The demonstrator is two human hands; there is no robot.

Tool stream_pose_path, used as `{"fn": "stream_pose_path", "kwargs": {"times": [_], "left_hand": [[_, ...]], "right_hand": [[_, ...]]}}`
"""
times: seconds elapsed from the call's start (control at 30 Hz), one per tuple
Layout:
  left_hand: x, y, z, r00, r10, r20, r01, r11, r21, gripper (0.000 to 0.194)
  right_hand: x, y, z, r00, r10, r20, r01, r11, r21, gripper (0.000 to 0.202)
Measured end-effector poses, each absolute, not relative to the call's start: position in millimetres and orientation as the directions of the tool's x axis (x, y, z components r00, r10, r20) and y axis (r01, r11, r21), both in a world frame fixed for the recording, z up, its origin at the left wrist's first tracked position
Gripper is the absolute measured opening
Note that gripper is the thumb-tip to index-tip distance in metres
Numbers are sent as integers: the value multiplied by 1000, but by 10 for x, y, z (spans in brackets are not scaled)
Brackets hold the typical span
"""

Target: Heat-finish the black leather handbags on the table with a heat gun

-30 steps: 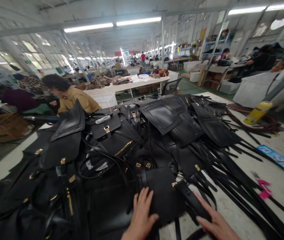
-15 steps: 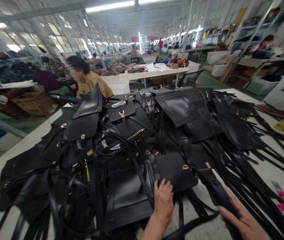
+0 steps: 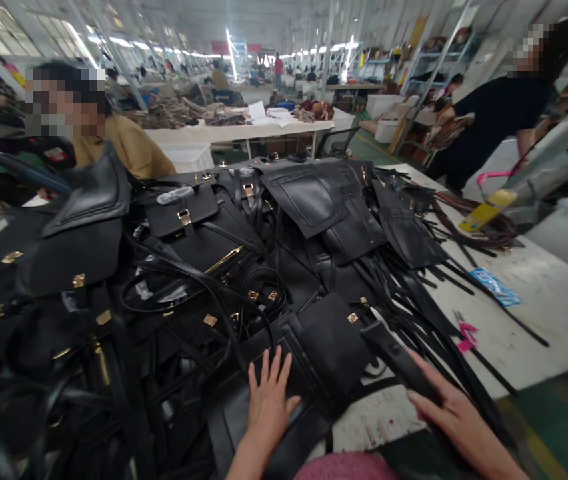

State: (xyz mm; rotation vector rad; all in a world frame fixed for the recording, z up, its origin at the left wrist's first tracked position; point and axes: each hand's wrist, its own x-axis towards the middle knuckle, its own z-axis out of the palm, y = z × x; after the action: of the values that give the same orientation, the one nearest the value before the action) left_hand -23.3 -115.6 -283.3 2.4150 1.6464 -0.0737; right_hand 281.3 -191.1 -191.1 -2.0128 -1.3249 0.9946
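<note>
My left hand (image 3: 268, 403) lies flat with fingers spread on a black leather bag piece (image 3: 309, 353), which has a stitched panel and a flap with a gold clasp. In my right hand (image 3: 447, 407) is a wide black strap (image 3: 389, 350), gripped between thumb and fingers; its lower end is hidden. Around both hands lies a heap of unfinished black bags (image 3: 184, 233) with gold buckles and zips. Thin black straps (image 3: 394, 287) trail off the heap to the right. Pink-handled snips (image 3: 465, 333) rest on the table beyond my right hand.
The white table (image 3: 554, 320) carries a blue-and-white packet (image 3: 495, 287). Near its far right edge are brown straps (image 3: 494, 227) and a yellow object (image 3: 487, 210). One person (image 3: 124, 143) is at the far left, another (image 3: 504, 113) at the right beside a slanted post.
My view has turned right, bringing a person at the right into sight. My left hand has shifted left across the bag piece and spread its fingers. The right hand keeps the strap.
</note>
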Motion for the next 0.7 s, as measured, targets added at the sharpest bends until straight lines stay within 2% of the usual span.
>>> {"fn": "stream_pose_path", "kwargs": {"times": [0.1,0.23,0.37,0.47,0.6,0.7], "left_hand": [[-353,-1226,-2842,354,923,-149,934,-342,99,73],[-282,-1236,-2840,361,922,-139,931,-349,107,75],[-274,-1216,-2852,361,922,-141,929,-341,144,77],[-307,-1212,-2849,355,920,-167,929,-327,174,80],[-328,-1226,-2816,376,899,-224,918,-329,222,82],[-331,-1263,-2791,389,888,-244,911,-332,243,81]], "right_hand": [[2546,-1993,-1885,-24,876,-482,483,-413,-772,62],[2260,-2061,-1995,-218,815,-536,536,-359,-764,62],[2059,-2039,-2200,-154,831,-534,611,-345,-712,64],[1932,-1977,-2306,-128,864,-487,601,-323,-731,65],[1750,-1721,-2277,-126,902,-414,588,-268,-763,62],[1578,-1302,-2172,-93,909,-406,620,-266,-738,59]]}}
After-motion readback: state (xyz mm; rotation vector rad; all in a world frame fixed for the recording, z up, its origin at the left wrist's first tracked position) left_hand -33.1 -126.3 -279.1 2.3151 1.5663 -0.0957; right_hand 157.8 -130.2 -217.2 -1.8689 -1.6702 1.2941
